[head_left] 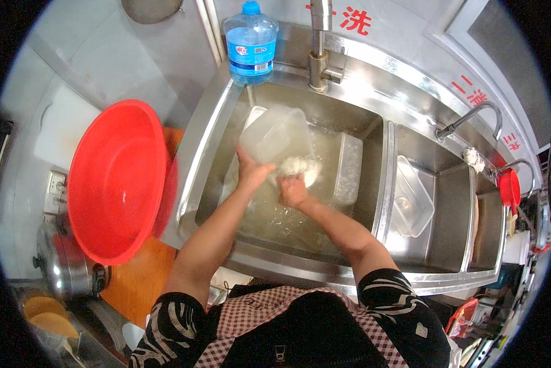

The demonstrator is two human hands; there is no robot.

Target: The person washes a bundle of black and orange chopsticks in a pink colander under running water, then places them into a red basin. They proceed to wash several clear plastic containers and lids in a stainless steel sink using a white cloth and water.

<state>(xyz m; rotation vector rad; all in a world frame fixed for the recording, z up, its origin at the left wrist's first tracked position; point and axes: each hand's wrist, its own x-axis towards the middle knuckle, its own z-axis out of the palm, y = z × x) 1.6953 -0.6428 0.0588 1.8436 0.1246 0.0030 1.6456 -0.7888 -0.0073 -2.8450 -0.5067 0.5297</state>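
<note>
At the left side, near, a round silver metal pot (68,264) stands partly behind a big red oval plastic basin (119,184). The basin is tilted, so its inside can be seen, and below its near end there is an orange-brown wooden surface (137,276). To the right of it comes a stainless steel sink (209,132) with three compartments. On its far left corner stands a large transparent blue plastic bottle (251,46) with a blue cap.

The left compartment holds cloudy water, and the work is here. A translucent whitish plastic container (278,135) is tilted in the far left part of this compartment. The left hand (254,173) has it at the near left edge, with the thumb stretched out to the right; the other fingers are partly hidden, so I cannot tell exactly how they bend. Just to the right, the right hand (292,191) is closed, with the fingers curled around a part of a bunched white cloth (303,168). This cloth is close to the near right side of the container; whether they touch, I cannot tell.

Behind the hands, at the far rim, rises a metal faucet (318,67). Along the right wall of the same compartment is a greyish rectangular container (349,168). In the middle compartment lies a clear rectangular plastic container (413,196). Farther right, a red plastic scoop (509,187) hangs near a curved metal tap (524,162).
</note>
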